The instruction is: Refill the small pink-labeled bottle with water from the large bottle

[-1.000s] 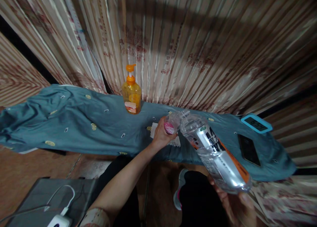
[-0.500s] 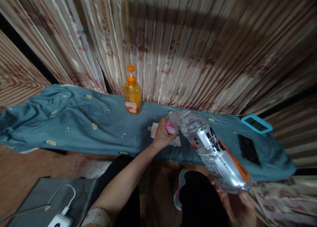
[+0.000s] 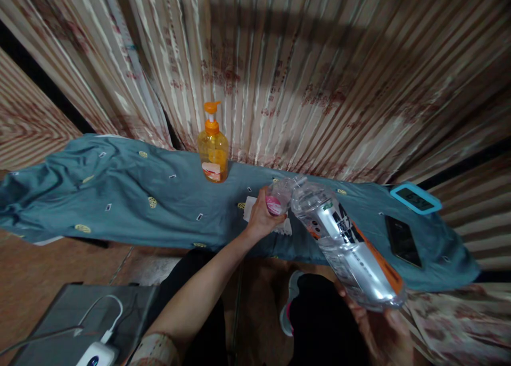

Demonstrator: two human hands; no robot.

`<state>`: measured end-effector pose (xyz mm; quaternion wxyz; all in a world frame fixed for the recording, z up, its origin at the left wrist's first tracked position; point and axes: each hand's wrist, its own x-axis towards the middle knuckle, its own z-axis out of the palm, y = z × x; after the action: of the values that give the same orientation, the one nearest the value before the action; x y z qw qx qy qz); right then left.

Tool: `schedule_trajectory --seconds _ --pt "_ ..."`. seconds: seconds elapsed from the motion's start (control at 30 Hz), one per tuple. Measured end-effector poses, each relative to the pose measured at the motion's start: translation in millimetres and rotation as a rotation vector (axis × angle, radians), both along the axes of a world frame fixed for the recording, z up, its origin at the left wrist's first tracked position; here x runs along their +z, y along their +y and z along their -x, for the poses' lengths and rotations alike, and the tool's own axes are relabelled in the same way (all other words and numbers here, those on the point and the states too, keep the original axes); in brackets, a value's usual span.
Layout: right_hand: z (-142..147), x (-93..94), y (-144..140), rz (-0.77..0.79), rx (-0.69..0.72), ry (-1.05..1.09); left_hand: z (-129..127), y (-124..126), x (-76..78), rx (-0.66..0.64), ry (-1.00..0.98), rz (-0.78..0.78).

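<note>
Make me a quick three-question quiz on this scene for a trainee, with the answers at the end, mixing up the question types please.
1. Multiple choice: What colour is the label on the small clear container in the left hand?
A) green
B) pink
C) black

2. True or false: The right hand holds the large bottle near its base.

3. Fill the gap: The dark phone lies near the blue-framed ____.

Key: 1. B; 2. True; 3. clock.
</note>
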<state>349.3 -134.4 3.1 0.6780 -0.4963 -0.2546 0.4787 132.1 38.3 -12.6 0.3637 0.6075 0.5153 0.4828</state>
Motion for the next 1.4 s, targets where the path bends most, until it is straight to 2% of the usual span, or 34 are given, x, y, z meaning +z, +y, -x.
schedule_trajectory --seconds 0.17,0.67,0.97,1.4 --pt "2.1 2.7 -0.6 -0.033 0.002 -0.012 0.2 -0.2 0.1 0.002 0.007 -0.007" --pt "0.5 7.5 -1.3 0.017 0.050 0.013 0.3 0.8 -3.1 0.007 -0.015 -0.020" --pt "9.5 5.3 -3.1 0.064 -0.027 0.068 -0.2 -0.1 0.0 0.006 0.012 0.003" --pt "9.0 4.6 -0.6 -0.022 0.012 0.001 -1.0 0.8 -3.9 -0.005 -0.003 -0.007"
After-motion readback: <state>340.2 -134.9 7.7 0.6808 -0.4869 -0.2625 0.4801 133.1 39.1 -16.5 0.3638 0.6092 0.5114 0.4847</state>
